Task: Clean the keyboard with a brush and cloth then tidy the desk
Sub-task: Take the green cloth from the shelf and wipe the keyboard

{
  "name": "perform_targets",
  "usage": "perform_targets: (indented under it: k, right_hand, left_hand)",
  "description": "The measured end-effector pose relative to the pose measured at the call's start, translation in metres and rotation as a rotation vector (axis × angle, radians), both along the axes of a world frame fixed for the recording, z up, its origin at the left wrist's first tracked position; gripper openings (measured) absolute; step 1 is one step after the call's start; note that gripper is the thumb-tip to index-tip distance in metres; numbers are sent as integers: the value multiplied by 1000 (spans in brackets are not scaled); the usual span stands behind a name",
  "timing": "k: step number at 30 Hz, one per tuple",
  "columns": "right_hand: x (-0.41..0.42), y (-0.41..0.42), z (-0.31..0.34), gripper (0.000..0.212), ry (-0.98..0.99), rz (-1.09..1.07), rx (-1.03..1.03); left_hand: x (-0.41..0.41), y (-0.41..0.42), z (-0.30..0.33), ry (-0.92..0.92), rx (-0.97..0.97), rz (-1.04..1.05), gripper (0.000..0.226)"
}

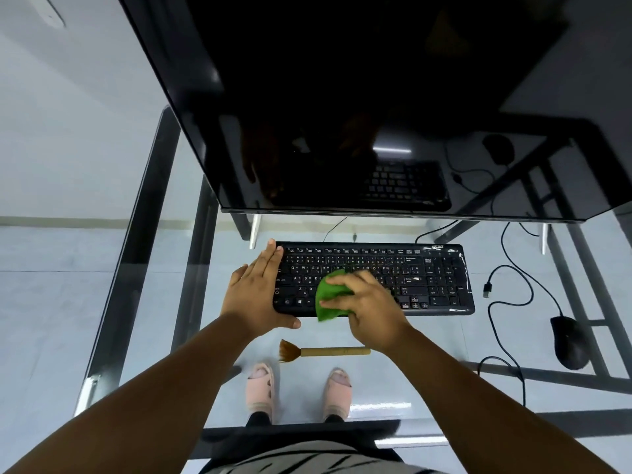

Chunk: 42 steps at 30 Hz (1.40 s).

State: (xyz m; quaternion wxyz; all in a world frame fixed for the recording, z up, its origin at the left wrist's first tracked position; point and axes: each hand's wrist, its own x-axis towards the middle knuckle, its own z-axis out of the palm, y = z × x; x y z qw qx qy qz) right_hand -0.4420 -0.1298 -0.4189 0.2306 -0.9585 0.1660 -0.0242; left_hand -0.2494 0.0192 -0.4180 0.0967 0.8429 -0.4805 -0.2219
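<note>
Two hands work at one black keyboard [393,271] lying on a glass desk [427,340]. On the keyboard's left end rests the left hand [258,295], fingers straight and together along the edge, thumb hooked under the near corner. Gripping one green cloth [330,295], the right hand [371,307] bunches it under curled fingers and presses it onto the keys left of centre. One brush [321,351] lies on the glass just in front of the keyboard, wooden handle pointing right, brown bristles fanned to the left, touching neither hand. One black mouse [569,342] sits well to the right, its cable looping across the glass, and one loose USB plug [487,289] lies near the keyboard's right end. One dark monitor [342,114] stands behind the keyboard, reflecting it. Through the clear top show the desk's dark metal frame, a pale tiled floor, and two feet in pink slippers [297,391].
</note>
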Motion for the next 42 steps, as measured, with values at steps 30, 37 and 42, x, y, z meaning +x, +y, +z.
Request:
perform_targets:
  k: [30, 37, 42]
  right_hand:
    - [16, 25, 9, 49, -18, 147, -83]
    - [3, 20, 0, 51, 51, 107, -108]
    - [-33, -2, 5, 50, -7, -74, -146]
  left_hand:
    - [12, 24, -10, 113, -23, -30, 127]
    - [21, 38, -5, 107, 41, -57, 112]
    - [15, 37, -3, 89, -4, -36, 97]
